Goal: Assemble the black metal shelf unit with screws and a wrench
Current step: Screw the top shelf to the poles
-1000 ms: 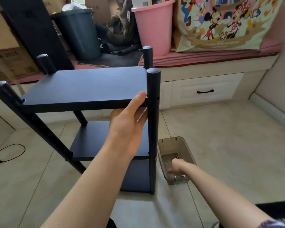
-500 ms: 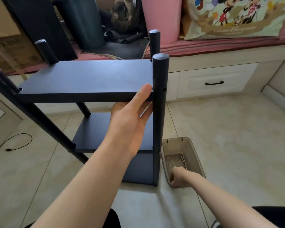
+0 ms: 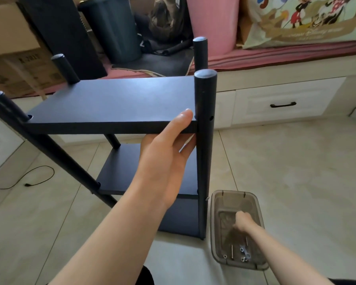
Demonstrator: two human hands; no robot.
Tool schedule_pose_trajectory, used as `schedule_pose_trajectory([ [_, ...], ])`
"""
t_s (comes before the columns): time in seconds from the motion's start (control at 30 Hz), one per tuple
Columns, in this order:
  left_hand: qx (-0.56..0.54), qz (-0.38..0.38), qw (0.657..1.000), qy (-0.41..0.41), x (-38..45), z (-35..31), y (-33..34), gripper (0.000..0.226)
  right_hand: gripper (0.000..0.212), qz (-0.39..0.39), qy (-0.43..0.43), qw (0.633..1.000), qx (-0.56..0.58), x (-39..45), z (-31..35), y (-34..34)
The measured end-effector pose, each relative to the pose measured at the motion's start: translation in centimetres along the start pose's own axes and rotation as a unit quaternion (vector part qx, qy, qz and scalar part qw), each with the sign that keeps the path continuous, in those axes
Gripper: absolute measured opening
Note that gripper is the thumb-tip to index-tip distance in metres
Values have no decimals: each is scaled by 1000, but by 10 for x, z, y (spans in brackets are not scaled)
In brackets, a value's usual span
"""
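The black shelf unit [image 3: 111, 99] stands upright on the tiled floor, with three boards between four round posts. My left hand [image 3: 164, 153] grips the top board's front edge beside the front right post [image 3: 205, 151], thumb on top and fingers underneath. A small hole shows in that post at board height. My right hand [image 3: 243, 221] reaches down into a clear plastic bin [image 3: 214, 202] on the floor right of the shelf. Its fingers curl downward and hide whatever they touch. Several small metal nuts and screws [image 3: 244, 254] lie at the bin's near end.
Behind the shelf runs a low white bench with a drawer handle [image 3: 283, 104] and a pink cushion. It carries a dark bin [image 3: 111, 27], a pink bucket [image 3: 212, 21] and a cardboard box [image 3: 12, 58]. A black cable [image 3: 35, 177] lies on the floor at left.
My right hand has shifted from the bin's near end toward its middle. My left hand keeps its hold on the top board. The view has tilted downward.
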State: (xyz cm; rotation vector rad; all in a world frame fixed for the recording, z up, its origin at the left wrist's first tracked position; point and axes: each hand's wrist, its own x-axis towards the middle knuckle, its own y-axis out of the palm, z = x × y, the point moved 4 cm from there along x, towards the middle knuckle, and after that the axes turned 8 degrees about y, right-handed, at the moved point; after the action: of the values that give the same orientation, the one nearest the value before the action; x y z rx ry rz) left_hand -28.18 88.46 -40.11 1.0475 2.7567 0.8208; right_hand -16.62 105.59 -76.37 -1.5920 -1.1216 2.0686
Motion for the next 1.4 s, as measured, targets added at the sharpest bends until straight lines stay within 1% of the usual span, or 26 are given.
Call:
schedule_pose_trajectory([
  [0.1,7,11,1000,4,3,1,-2,27,36,-7,5,999,38,11,2,11],
  [0.2,12,26,1000,3,5,3,-2,11,44,-18,22,998,60,20,1,19],
  [0.23,11,28,1000,2,5,3,-3,9,46,-23,29,998,56,22,0,22],
  [0.27,10,28,1000,2,6,3,-3,9,46,-31,36,997,54,24,-1,23],
  [0.33,11,28,1000,6,6,4,-3,10,42,-49,22,998,21,25,-2,25],
  [0.4,12,30,999,8,6,4,-3,10,38,-61,7,998,12,27,-1,27],
  [0.5,12,35,999,9,7,4,-3,12,33,-74,-6,996,57,30,-1,28],
  [0.53,13,37,999,9,7,5,-3,12,35,-77,-25,995,59,29,-1,30],
  [0.63,13,41,999,11,8,5,-2,14,39,-110,-73,991,7,32,0,34],
  [0.7,12,46,999,12,8,5,-2,16,40,-94,-73,993,13,30,3,35],
  [0.77,14,48,999,13,8,5,-2,16,38,-69,-45,996,28,26,5,34],
  [0.83,16,50,999,13,8,5,-2,16,38,-63,-28,997,25,24,5,32],
  [0.97,22,50,998,11,9,5,-5,12,39,-80,-57,995,-24,20,10,26],
  [1.1,26,41,999,4,10,2,-8,13,37,-72,-87,991,-76,6,22,8],
  [1.23,13,36,999,-4,9,0,-7,33,42,-50,-106,981,-155,-19,38,-38],
  [1.33,10,33,999,-12,8,-2,-6,29,36,-19,-122,977,-173,-59,54,-83],
  [1.4,12,39,999,-19,8,-3,-5,25,28,-27,-151,969,-191,-92,64,-114],
])
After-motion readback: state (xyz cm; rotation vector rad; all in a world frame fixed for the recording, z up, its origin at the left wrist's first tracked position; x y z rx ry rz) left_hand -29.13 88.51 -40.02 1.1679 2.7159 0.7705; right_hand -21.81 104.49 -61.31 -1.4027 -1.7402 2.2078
